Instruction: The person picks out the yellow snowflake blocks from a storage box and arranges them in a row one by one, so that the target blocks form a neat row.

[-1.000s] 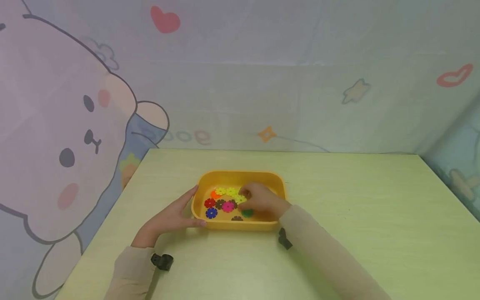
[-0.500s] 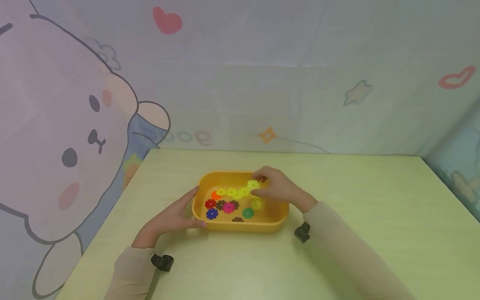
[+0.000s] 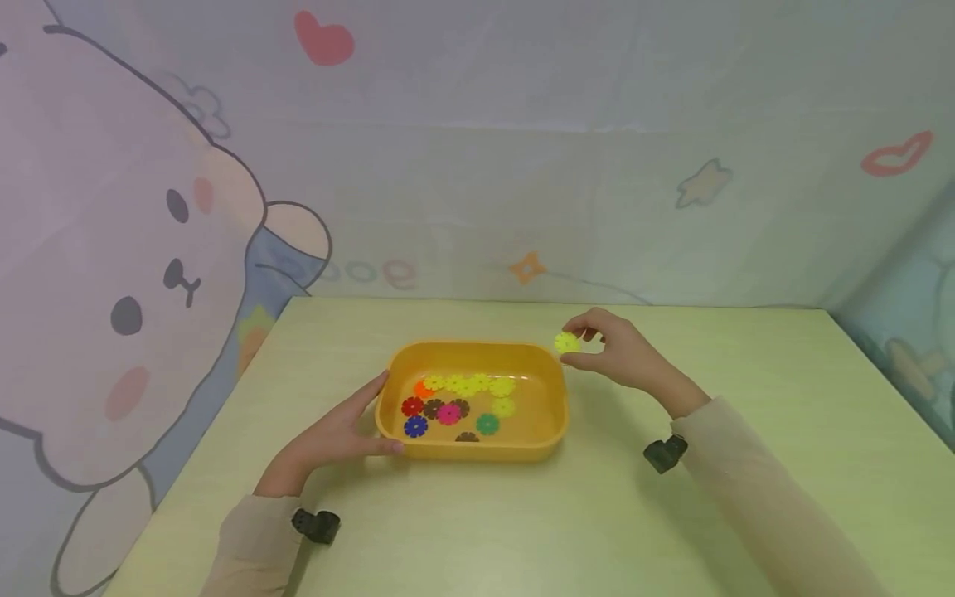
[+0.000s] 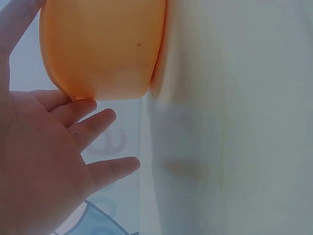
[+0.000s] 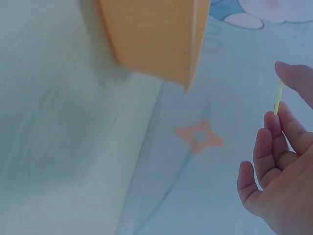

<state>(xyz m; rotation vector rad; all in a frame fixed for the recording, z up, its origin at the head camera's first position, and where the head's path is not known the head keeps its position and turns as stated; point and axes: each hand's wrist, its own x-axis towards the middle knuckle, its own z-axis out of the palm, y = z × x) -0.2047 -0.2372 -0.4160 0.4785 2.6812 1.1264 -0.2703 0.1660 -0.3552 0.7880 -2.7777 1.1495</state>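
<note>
The right hand [image 3: 627, 352] pinches a yellow disc [image 3: 567, 342] between thumb and fingers, its gripped edge hidden, the rest jutting leftward; left of them, the yellow tray's [image 3: 477, 451] near wall partly hides a brown disc [image 3: 467, 437]; farther left, the left hand's [image 3: 336, 431] fingers, spread wide, touch the tray.

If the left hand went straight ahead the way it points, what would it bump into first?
The yellow tray, most likely: the left hand appears to touch its left end.
</note>
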